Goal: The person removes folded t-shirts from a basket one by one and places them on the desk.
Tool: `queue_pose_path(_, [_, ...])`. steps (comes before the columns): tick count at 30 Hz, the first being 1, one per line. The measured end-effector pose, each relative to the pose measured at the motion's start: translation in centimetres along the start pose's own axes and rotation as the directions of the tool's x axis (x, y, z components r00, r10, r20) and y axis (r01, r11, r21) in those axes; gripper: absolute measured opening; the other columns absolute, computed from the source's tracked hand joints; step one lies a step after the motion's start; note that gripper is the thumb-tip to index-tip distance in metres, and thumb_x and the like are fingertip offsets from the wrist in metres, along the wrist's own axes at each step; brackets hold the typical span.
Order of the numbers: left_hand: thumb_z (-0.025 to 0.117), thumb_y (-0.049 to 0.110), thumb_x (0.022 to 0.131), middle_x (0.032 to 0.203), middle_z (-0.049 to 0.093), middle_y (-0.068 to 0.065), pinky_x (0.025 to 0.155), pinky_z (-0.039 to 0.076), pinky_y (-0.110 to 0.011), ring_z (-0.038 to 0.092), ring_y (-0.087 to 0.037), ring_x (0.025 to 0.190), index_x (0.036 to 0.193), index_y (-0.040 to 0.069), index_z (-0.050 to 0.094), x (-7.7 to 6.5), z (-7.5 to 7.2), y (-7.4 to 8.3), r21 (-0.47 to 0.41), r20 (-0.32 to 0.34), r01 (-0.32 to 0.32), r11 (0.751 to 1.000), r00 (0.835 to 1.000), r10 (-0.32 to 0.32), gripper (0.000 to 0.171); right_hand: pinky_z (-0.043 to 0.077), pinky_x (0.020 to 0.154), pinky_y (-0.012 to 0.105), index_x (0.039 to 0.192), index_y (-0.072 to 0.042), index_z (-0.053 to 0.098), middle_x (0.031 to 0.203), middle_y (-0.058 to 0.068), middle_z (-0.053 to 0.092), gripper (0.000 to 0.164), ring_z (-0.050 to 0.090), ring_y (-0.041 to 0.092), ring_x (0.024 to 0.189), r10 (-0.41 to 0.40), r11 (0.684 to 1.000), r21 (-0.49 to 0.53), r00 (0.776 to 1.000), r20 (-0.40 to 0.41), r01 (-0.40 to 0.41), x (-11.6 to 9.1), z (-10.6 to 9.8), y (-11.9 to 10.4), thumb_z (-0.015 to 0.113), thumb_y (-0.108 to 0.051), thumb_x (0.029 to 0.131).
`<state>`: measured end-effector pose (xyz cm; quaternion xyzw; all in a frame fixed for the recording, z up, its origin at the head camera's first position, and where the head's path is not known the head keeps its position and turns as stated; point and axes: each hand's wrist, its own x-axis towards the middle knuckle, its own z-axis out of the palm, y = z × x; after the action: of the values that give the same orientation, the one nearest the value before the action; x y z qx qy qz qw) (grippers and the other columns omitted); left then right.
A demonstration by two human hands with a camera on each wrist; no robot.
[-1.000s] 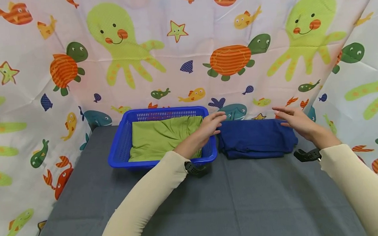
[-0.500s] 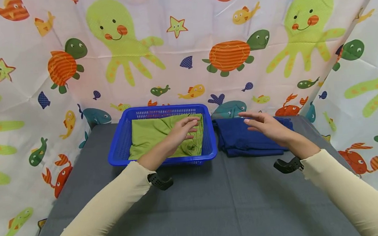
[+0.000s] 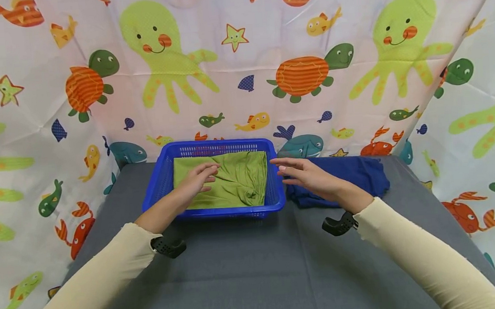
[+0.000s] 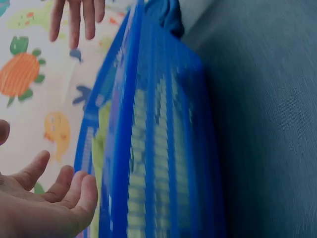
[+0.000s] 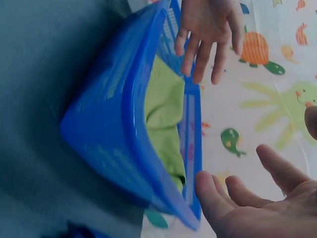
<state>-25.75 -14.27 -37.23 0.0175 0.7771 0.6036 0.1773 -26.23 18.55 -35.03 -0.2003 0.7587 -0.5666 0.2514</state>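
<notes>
A blue plastic basket (image 3: 217, 213) with slotted walls stands at the back of the table, and a folded green cloth (image 3: 231, 174) lies in it. My left hand (image 3: 193, 184) is over the basket's left half, fingers extended, holding nothing. Above the basket's right edge is my right hand (image 3: 311, 178), its fingers loosely straight and nothing in them. A folded dark blue cloth (image 3: 356, 171) lies on the table just right of the basket, partly hidden behind my right hand. In the right wrist view the green cloth (image 5: 163, 114) sits below the basket's rim (image 5: 130, 104).
A grey cloth (image 3: 247, 279) covers the table. Behind it and at both sides hangs a white curtain (image 3: 244, 40) printed with sea animals, close to the basket's back edge.
Both hands have moved left: the left from the basket's right edge to its left half, the right from beyond the blue cloth to the basket's right edge. The basket and cloths stay put.
</notes>
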Motion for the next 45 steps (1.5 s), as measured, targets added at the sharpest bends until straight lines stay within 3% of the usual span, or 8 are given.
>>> queue_pose_path(7, [0.036,0.045,0.109,0.169,0.019,-0.015,0.124,0.024,-0.059,0.021,-0.040,0.155,0.162,0.015,0.022,0.0,-3.5,-1.2,0.077,-0.026,0.075,0.994,0.997,-0.074,0.063,0.021,0.126,0.055,0.162,-0.017,0.023,0.172,0.008,0.011,0.057,0.014,0.036,0.158,0.052,0.993,0.101,0.997,0.049,-0.057,2.8,2.0,-0.8,0.038,-0.036,0.111])
queue_pose_path(13, [0.030,0.047,0.110,0.172,0.003,-0.012,0.125,0.016,-0.062,0.008,-0.043,0.157,0.164,0.015,0.010,0.2,-5.2,-1.9,0.103,-0.011,0.119,0.988,0.993,-0.118,0.067,0.014,0.128,0.056,0.164,-0.020,0.012,0.173,0.007,0.003,0.063,0.005,0.037,0.159,0.155,0.975,0.153,0.987,0.048,-0.161,5.2,3.4,-0.5,0.037,-0.040,0.110])
queue_pose_path(17, [0.026,0.049,0.109,0.172,-0.011,-0.011,0.126,0.012,-0.062,-0.004,-0.042,0.158,0.165,0.017,0.002,0.2,-5.9,-1.8,0.096,0.001,0.149,0.984,0.989,-0.150,0.068,0.010,0.128,0.056,0.165,-0.024,0.002,0.173,0.007,-0.004,0.069,-0.001,0.037,0.159,0.227,0.956,0.182,0.973,0.032,-0.229,6.5,4.1,-0.2,0.035,-0.049,0.109])
queue_pose_path(22, [0.020,0.058,0.107,0.170,-0.021,-0.010,0.124,0.007,-0.068,-0.017,-0.039,0.157,0.164,0.022,-0.008,0.4,-6.5,-2.4,0.092,0.008,0.158,0.983,0.987,-0.159,0.073,0.006,0.128,0.059,0.164,-0.028,0.000,0.172,0.003,-0.011,0.070,-0.009,0.037,0.159,0.285,0.933,0.237,0.958,-0.023,-0.272,8.0,4.7,0.5,0.033,-0.053,0.108])
queue_pose_path(33, [0.009,0.072,0.100,0.163,-0.039,-0.003,0.115,0.005,-0.080,-0.025,-0.042,0.153,0.155,0.033,-0.031,1.1,-6.7,-4.0,0.105,-0.006,0.137,0.985,0.991,-0.137,0.079,0.000,0.126,0.063,0.159,-0.033,-0.022,0.169,-0.005,-0.026,0.087,-0.018,0.026,0.158,0.344,0.928,0.203,0.928,-0.141,-0.313,9.8,5.8,1.6,0.035,-0.066,0.102])
queue_pose_path(36, [0.008,0.071,0.100,0.162,-0.041,-0.004,0.114,0.007,-0.081,-0.022,-0.049,0.152,0.154,0.033,-0.033,1.4,-6.6,-4.3,0.108,-0.011,0.141,0.984,0.990,-0.140,0.078,-0.001,0.125,0.065,0.157,-0.035,-0.026,0.168,-0.003,-0.029,0.090,-0.018,0.028,0.158,0.345,0.931,0.187,0.925,-0.162,-0.314,10.1,6.1,1.9,0.035,-0.067,0.101])
queue_pose_path(40, [0.012,0.065,0.103,0.164,-0.038,-0.005,0.116,0.012,-0.078,-0.006,-0.057,0.152,0.155,0.034,-0.033,1.8,-6.2,-4.7,0.080,-0.045,0.155,0.985,0.987,-0.152,0.075,0.002,0.125,0.064,0.156,-0.033,-0.030,0.167,0.000,-0.030,0.094,-0.014,0.032,0.158,0.340,0.933,0.193,0.921,-0.190,-0.304,10.5,6.4,2.4,0.038,-0.067,0.100])
queue_pose_path(45, [0.013,0.064,0.103,0.166,-0.033,-0.007,0.120,0.014,-0.072,0.006,-0.055,0.153,0.155,0.032,-0.032,2.0,-6.0,-5.0,0.042,-0.082,0.153,0.987,0.985,-0.149,0.076,0.022,0.125,0.059,0.155,-0.034,-0.032,0.170,0.005,-0.022,0.099,0.016,0.041,0.156,0.346,0.929,0.217,0.910,-0.229,-0.299,10.7,6.5,2.7,0.042,-0.067,0.099])
